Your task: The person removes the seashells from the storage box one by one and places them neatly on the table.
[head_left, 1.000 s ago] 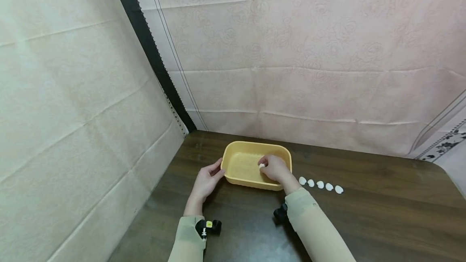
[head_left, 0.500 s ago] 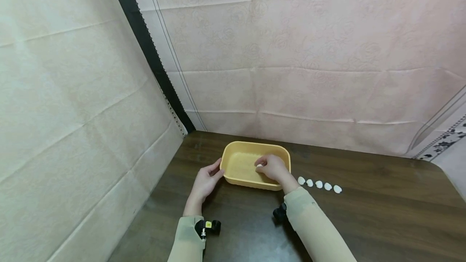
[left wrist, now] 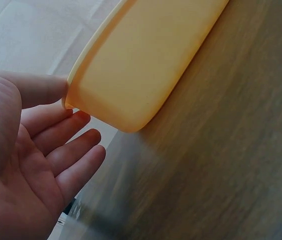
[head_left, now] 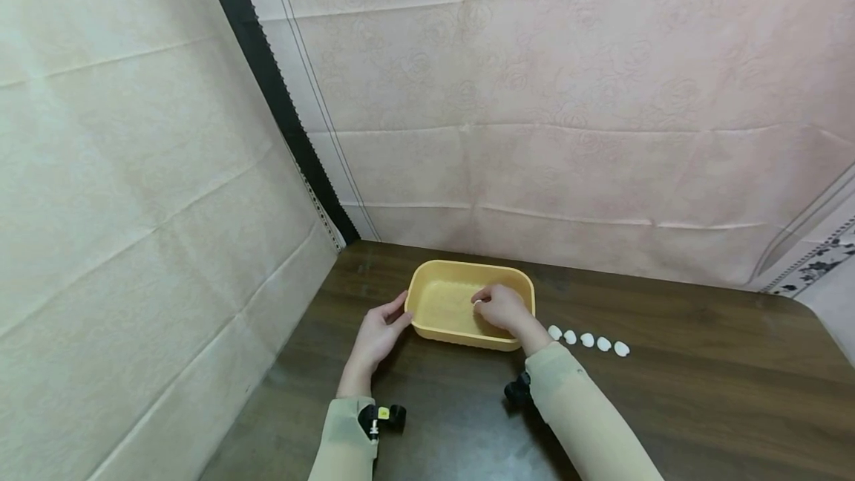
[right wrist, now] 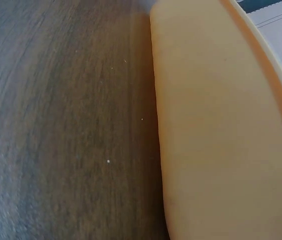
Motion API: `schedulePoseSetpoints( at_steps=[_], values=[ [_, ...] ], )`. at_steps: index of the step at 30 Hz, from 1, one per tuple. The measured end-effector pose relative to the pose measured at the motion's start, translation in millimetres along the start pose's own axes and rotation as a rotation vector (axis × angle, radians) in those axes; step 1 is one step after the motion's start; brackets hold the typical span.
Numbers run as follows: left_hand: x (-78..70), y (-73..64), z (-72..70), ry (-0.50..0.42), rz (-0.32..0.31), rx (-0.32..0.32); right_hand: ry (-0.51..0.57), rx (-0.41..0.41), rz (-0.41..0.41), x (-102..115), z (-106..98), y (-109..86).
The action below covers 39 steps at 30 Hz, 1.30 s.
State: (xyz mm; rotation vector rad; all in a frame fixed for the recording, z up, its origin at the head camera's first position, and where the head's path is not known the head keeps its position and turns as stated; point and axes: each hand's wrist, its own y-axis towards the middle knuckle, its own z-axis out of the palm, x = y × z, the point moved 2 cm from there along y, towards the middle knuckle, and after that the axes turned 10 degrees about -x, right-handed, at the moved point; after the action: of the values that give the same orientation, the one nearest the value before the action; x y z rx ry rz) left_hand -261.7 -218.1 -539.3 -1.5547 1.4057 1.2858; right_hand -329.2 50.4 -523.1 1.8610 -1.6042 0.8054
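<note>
A yellow rectangular plastic tub (head_left: pixel 437 301) stands on the table. My left hand (head_left: pixel 376 331) pinches the tub's left rim between thumb and index finger; in the left wrist view the other fingers (left wrist: pixel 76 152) are spread loosely below the rim. My right hand (head_left: pixel 505 308) reaches over the near right corner into the tub. Its thumb and curled fingers pinch a small white piece (head_left: pixel 477 303), mostly covered by the fingertips. In the right wrist view the tub's outer wall (right wrist: pixel 220 125) hides that hand.
Several small white rounded pieces (head_left: pixel 587 340) lie in a row on the dark wooden table (head_left: pixel 695 384), right of the tub. Light patterned cloth (head_left: pixel 568 95) hangs behind the table and along its left side.
My right hand shifts slightly left, then back right inside the tub, and less of the white piece shows. My left hand keeps its place on the rim.
</note>
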Motion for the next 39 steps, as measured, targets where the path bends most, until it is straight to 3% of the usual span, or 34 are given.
schedulePoseSetpoints(
  at_steps=[14, 21, 28, 39],
  values=[
    [0.2, 0.5, 0.8, 0.011, -0.016, 0.003, -0.025, 0.016, -0.013, 2, 0, -2.1],
    [0.5, 1.4, -0.9, 0.009, -0.021, -0.008, -0.02, -0.027, -0.094, 7, 2, 0.2],
    [0.1, -1.0, 0.4, 0.004, -0.007, 0.004, 0.152, -0.164, -0.141, 10, -4, -1.4],
    [2.4, 1.1, 1.4, 0.017, -0.016, -0.001, 0.341, -0.275, -0.094, -2, -50, -17.8]
  ],
)
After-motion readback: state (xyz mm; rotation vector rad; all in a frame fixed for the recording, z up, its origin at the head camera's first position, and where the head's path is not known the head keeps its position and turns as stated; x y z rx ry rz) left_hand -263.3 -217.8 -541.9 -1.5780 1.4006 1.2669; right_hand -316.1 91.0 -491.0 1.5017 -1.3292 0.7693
